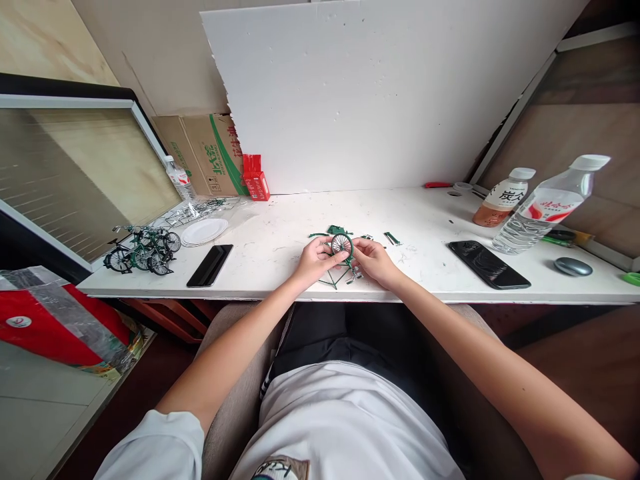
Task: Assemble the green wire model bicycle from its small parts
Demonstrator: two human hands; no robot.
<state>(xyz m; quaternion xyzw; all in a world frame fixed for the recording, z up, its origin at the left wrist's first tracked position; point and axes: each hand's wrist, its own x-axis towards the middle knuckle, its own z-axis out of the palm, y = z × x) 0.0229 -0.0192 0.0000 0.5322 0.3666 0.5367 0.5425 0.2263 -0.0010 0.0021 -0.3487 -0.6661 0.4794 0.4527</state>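
Observation:
A small green model bicycle (341,245), partly built, sits between my hands over the near edge of the white table (280,240). Its spoked wheel stands upright and its thin frame reaches down toward the table edge. My left hand (315,260) pinches the left side of the wheel. My right hand (374,260) pinches the right side. Loose green parts (391,237) lie on the table just behind the hands.
Finished green model bicycles (143,248) stand at the left edge beside a white plate (204,231) and a black phone (210,265). Another black phone (488,264), two bottles (545,207) and a grey mouse (573,267) lie at the right. Boxes (210,153) and a white board (370,93) stand behind.

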